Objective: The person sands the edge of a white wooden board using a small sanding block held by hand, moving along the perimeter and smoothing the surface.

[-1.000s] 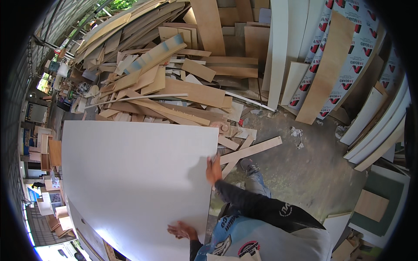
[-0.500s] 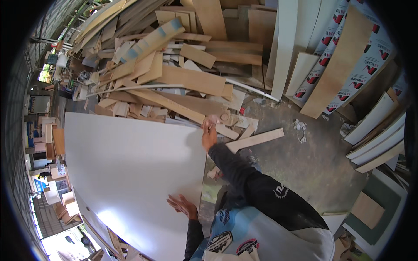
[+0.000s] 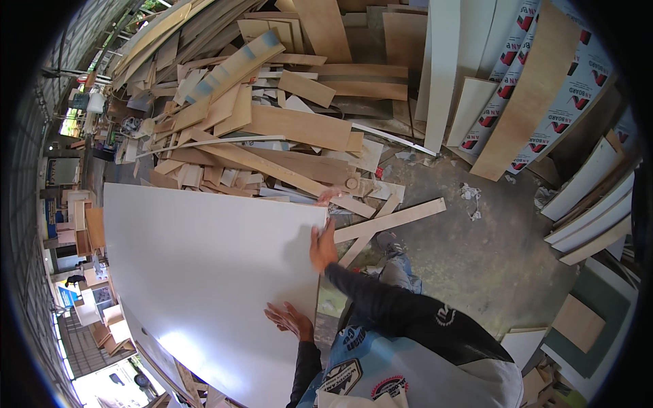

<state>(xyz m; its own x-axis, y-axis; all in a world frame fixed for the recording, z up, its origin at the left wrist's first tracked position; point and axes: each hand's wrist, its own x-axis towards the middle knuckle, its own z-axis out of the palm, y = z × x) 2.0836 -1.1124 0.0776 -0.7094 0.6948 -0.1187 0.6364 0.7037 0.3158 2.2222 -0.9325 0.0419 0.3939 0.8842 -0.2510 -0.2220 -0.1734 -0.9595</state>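
A large white board [image 3: 204,265] fills the space in front of me and to the left. My left hand [image 3: 291,321] lies near its right part, fingers spread over the white face and holding nothing. Farther forward, my right hand [image 3: 323,248] is at the board's right edge. Its fingers stretch forward and the thumb stands apart, over the white face. By the far right corner is a small pinkish, blurred thing [image 3: 328,196] that I cannot make out.
Beyond the board is a heap of wood offcuts [image 3: 299,126]. A pale wooden strip [image 3: 401,219] lies on the concrete floor [image 3: 476,251] near my foot. Tall panels [image 3: 524,95] lean at the far right, and curved-looking boards [image 3: 592,204] stand at the right edge.
My right hand has drawn back from the far right corner along the board's edge, and its fingers have opened out. The left hand stays almost in place.
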